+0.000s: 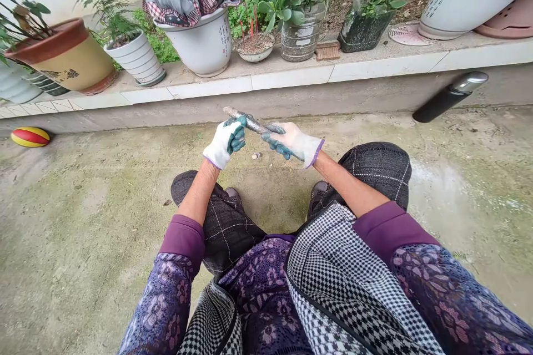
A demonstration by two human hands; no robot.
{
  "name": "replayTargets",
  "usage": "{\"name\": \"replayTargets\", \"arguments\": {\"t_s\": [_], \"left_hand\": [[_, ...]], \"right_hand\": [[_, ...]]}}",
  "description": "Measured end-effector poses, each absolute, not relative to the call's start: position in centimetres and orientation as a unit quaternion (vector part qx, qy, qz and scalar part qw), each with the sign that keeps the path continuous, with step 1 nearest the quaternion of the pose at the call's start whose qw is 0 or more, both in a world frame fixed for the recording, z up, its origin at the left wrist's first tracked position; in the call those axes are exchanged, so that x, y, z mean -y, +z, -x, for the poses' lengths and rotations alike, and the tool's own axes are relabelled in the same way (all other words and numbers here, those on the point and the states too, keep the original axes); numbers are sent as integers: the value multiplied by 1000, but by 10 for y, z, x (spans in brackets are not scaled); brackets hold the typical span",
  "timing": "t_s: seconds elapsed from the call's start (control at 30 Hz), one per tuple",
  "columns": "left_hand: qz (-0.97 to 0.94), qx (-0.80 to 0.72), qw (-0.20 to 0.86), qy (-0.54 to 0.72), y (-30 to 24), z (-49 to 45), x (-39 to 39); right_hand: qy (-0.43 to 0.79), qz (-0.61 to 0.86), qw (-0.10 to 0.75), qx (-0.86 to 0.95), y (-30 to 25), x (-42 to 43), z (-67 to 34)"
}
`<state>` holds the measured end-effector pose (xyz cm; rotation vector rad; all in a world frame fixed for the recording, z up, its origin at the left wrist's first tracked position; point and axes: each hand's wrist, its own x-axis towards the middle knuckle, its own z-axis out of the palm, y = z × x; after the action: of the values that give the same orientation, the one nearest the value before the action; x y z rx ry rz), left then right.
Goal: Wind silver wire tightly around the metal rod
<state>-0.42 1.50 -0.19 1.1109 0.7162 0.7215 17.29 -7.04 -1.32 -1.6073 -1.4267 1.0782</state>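
Observation:
I sit low with my knees apart over a concrete floor. Both hands wear white gloves with teal fingers. My left hand [226, 141] is closed around a thin, grey, rough-looking stick [246, 120] near its far end. My right hand [291, 143] grips the same stick closer to me, with its fingers wrapped round it. The stick slants from upper left to lower right between the hands. I cannot tell what the stick is made of.
A tiled ledge [291, 75] ahead carries several plant pots, one white pot [204, 44] draped with grey and plaid cloth. A striped ball [30, 136] lies at the left. A dark cylinder with a silver cap [449, 97] leans at the right.

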Motion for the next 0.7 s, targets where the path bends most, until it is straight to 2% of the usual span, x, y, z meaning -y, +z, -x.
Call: {"name": "replayTargets", "arguments": {"t_s": [0.1, 0.27, 0.37, 0.47, 0.57, 0.63, 0.7], "left_hand": [[-505, -335, 724, 331, -6, 2, -15], [-514, -356, 698, 350, -15, -4, -15], [-509, -365, 698, 347, -15, -5, -14], [-509, -359, 703, 343, -13, -2, -15], [-527, -339, 702, 339, -11, 1, -14], [-537, -344, 696, 330, -10, 2, -13], [-541, -362, 686, 324, -10, 1, -12]], "right_hand": [[438, 628, 350, 540, -14, 71, -174], [175, 695, 286, 637, -15, 69, -174], [92, 720, 215, 653, -11, 70, -171], [170, 705, 245, 644, -7, 72, -170], [397, 632, 332, 577, -7, 74, -177], [507, 569, 364, 536, -10, 74, -182], [518, 555, 372, 534, -15, 72, -185]]}}
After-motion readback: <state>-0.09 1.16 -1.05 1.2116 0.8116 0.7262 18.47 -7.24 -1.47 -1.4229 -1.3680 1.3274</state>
